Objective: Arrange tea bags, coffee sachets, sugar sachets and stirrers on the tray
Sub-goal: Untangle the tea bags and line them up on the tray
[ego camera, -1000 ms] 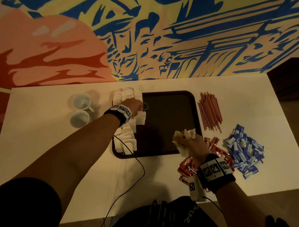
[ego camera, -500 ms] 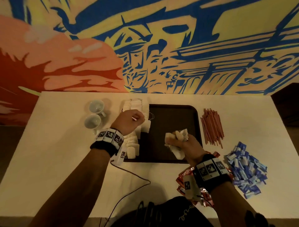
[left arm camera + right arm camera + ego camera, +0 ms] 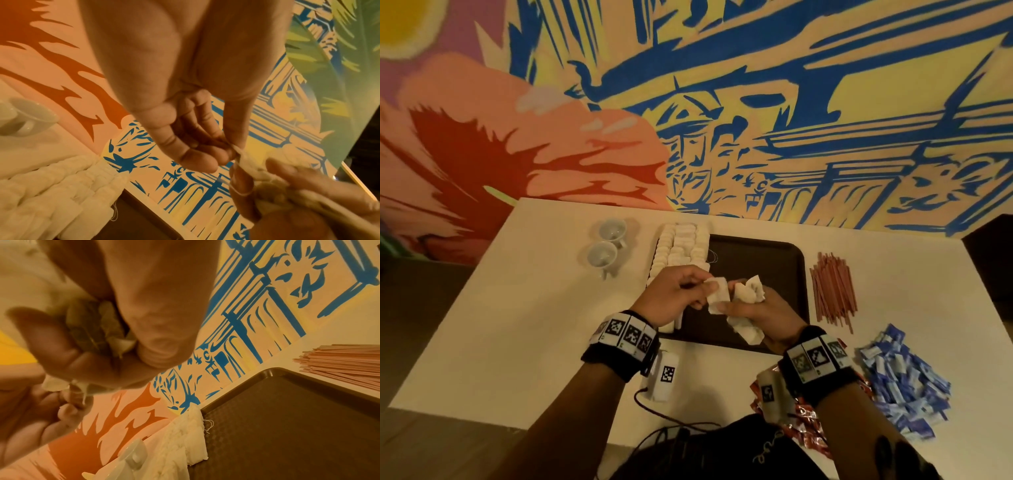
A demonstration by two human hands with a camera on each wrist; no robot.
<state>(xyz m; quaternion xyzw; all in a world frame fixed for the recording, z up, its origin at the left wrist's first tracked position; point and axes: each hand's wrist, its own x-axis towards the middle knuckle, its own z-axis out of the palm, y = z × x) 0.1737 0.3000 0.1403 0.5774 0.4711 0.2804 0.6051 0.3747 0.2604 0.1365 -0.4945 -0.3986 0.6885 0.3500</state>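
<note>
Both hands meet above the dark brown plastic tray (image 3: 756, 260): my right hand (image 3: 760, 311) clutches a reserve bunch of white paper tea bags (image 3: 748, 294) while my left hand (image 3: 674, 294) pinches one off, apparently to extend the rows (image 3: 681, 246) at the tray's nine o'clock edge.

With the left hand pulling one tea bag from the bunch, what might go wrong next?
1. The right hand clutches several tea bags; strings may tangle, so the left hand could drag out extras.
2. A loose string trails off the laid rows on the tray; snagging it could disturb them.
</note>
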